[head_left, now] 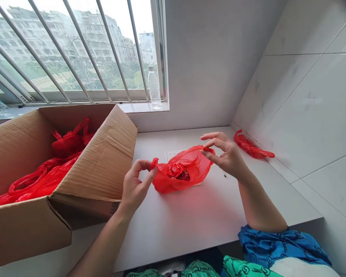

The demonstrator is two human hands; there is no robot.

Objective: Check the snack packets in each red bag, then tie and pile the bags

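A thin red plastic bag [198, 173] is stretched between my hands over the white table, its mouth spread wide. Inside it lie several small shiny red wrapped pieces [178, 171], whose kind I cannot make out. My left hand [137, 184] pinches the bag's left corner between thumb and forefinger. At the opposite side, my right hand [223, 152] grips the rim with thumb and fingertips, the other fingers raised.
To the left stands an open cardboard box [103, 154] holding red plastic bags [69, 144]. Another red bag [252, 146] lies against the tiled wall on the right. A clear bottle [153, 88] stands on the windowsill. The white table [173, 227] ends at its front edge.
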